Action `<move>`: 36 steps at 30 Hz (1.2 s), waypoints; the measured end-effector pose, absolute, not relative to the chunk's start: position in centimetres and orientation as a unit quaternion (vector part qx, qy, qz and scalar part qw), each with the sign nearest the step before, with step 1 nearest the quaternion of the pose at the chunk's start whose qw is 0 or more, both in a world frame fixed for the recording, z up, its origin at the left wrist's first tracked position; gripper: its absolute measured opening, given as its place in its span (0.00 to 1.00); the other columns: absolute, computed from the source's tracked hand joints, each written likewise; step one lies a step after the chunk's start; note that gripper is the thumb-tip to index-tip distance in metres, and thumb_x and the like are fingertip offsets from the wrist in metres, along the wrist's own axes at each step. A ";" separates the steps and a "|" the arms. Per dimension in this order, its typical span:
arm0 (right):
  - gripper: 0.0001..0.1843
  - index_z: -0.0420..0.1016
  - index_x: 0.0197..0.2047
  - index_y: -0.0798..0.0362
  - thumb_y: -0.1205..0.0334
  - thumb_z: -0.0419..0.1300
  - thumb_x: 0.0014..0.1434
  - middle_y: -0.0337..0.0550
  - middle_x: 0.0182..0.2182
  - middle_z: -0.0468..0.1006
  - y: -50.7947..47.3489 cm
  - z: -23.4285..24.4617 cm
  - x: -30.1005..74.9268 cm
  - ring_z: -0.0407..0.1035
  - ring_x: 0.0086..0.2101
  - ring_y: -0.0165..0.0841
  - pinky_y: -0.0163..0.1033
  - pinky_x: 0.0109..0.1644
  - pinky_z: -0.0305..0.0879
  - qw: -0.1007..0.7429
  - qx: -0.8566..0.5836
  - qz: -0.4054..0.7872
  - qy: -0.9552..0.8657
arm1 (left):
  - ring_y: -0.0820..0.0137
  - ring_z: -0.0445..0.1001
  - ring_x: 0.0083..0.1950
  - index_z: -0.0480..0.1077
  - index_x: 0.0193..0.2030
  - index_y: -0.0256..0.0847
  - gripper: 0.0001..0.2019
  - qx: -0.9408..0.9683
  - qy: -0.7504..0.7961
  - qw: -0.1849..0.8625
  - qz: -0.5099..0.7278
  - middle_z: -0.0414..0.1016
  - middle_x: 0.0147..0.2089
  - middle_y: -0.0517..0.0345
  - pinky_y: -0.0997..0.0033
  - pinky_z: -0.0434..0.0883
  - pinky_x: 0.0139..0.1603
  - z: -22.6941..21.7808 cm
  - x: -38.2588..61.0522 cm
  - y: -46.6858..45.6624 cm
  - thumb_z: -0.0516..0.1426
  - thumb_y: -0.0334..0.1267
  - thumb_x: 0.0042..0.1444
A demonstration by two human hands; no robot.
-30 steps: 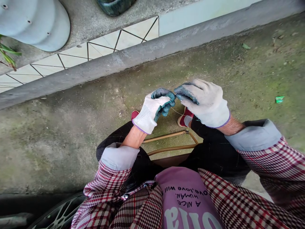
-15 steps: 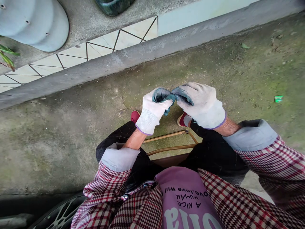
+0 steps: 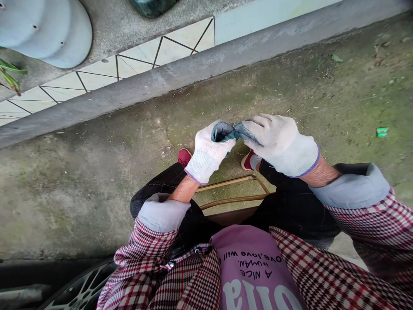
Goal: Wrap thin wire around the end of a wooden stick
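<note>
My left hand wears a white knit glove with a dark green-blue coated palm. Its thumb and fingers are curled together into a ring. A matching glove covers my right hand, whose thumb and fingertips are pinched together. The two hands meet at their fingertips above the ground, in front of my knees. Whatever sits between the fingertips is too small or too hidden to make out.
Under the hands lies a mossy concrete floor. A raised kerb with patterned tiles runs beyond it. A large grey pot stands far left. Between my legs is a tan metal frame. A wheel shows at lower left. Green litter lies right.
My right hand has turned a little and its wrist has shifted to the right. The left hand has moved slightly right and its fingers are curled further. The fingertips still meet.
</note>
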State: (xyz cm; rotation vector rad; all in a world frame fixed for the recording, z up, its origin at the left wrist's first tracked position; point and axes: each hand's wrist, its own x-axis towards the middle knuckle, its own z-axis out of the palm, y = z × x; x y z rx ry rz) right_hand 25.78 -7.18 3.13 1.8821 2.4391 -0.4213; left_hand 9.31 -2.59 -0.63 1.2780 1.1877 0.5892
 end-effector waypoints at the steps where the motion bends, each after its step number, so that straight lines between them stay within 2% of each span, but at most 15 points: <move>1: 0.15 0.75 0.51 0.53 0.62 0.51 0.67 0.51 0.42 0.81 -7.2 3.1 25.8 0.72 0.39 0.42 0.42 0.36 0.57 0.019 0.603 -0.132 0.786 | 0.80 0.63 0.22 0.67 0.26 0.41 0.07 0.555 0.514 0.602 0.255 0.68 0.23 0.68 0.80 0.64 0.21 -0.8 9.3 -2.6 0.60 0.27 0.47; 6: 0.14 0.75 0.49 0.52 0.61 0.51 0.68 0.50 0.41 0.80 -7.1 3.0 25.7 0.72 0.39 0.41 0.42 0.37 0.55 0.015 0.609 -0.143 0.780 | 0.80 0.63 0.21 0.68 0.27 0.40 0.05 0.557 0.514 0.604 0.247 0.69 0.23 0.67 0.81 0.63 0.20 -1.2 9.3 -2.7 0.61 0.28 0.48; 13: 0.11 0.76 0.46 0.53 0.59 0.55 0.66 0.52 0.41 0.81 -6.5 3.2 25.4 0.72 0.39 0.44 0.43 0.35 0.55 0.025 0.623 -0.139 0.769 | 0.79 0.64 0.22 0.69 0.28 0.40 0.06 0.554 0.524 0.597 0.249 0.70 0.23 0.67 0.79 0.64 0.22 -1.7 9.4 -2.9 0.62 0.29 0.50; 19: 0.07 0.76 0.42 0.50 0.60 0.58 0.64 0.51 0.42 0.82 -6.7 3.6 25.6 0.73 0.42 0.45 0.45 0.39 0.61 -0.022 0.644 -0.158 0.748 | 0.80 0.66 0.21 0.73 0.34 0.39 0.03 0.501 0.510 0.663 0.224 0.74 0.25 0.65 0.78 0.64 0.21 -0.8 9.7 -2.3 0.63 0.31 0.52; 21: 0.08 0.77 0.43 0.49 0.62 0.56 0.65 0.51 0.43 0.82 -6.9 3.7 25.6 0.73 0.43 0.45 0.46 0.41 0.63 -0.054 0.649 -0.165 0.741 | 0.80 0.65 0.20 0.73 0.32 0.38 0.02 0.479 0.491 0.699 0.203 0.72 0.23 0.65 0.78 0.64 0.20 -0.1 9.6 -2.0 0.63 0.31 0.54; 25: 0.10 0.77 0.45 0.48 0.62 0.54 0.66 0.50 0.43 0.82 -7.2 3.5 25.5 0.73 0.43 0.45 0.48 0.43 0.65 -0.088 0.658 -0.172 0.728 | 0.80 0.65 0.18 0.70 0.26 0.38 0.10 0.463 0.474 0.727 0.183 0.68 0.20 0.66 0.78 0.63 0.19 0.6 9.3 -1.6 0.64 0.33 0.55; 28: 0.11 0.78 0.47 0.48 0.61 0.54 0.67 0.51 0.45 0.81 -7.1 3.5 25.5 0.73 0.45 0.46 0.49 0.44 0.67 -0.086 0.662 -0.174 0.723 | 0.80 0.64 0.17 0.69 0.25 0.39 0.11 0.452 0.494 0.720 0.183 0.69 0.19 0.65 0.78 0.63 0.18 0.6 9.1 -1.6 0.65 0.33 0.55; 33: 0.18 0.77 0.56 0.44 0.61 0.50 0.69 0.50 0.50 0.80 -7.0 4.3 25.9 0.73 0.48 0.49 0.52 0.44 0.68 -0.071 0.657 -0.177 0.730 | 0.80 0.65 0.17 0.72 0.28 0.38 0.07 0.445 0.518 0.709 0.175 0.72 0.20 0.64 0.78 0.62 0.17 0.7 9.0 -1.5 0.63 0.33 0.56; 36: 0.18 0.77 0.57 0.44 0.59 0.51 0.69 0.51 0.50 0.81 -7.1 3.9 26.3 0.72 0.49 0.50 0.52 0.44 0.67 -0.053 0.642 -0.174 0.745 | 0.80 0.65 0.18 0.71 0.28 0.38 0.07 0.447 0.515 0.710 0.175 0.71 0.20 0.64 0.79 0.63 0.17 0.8 9.0 -1.6 0.63 0.34 0.56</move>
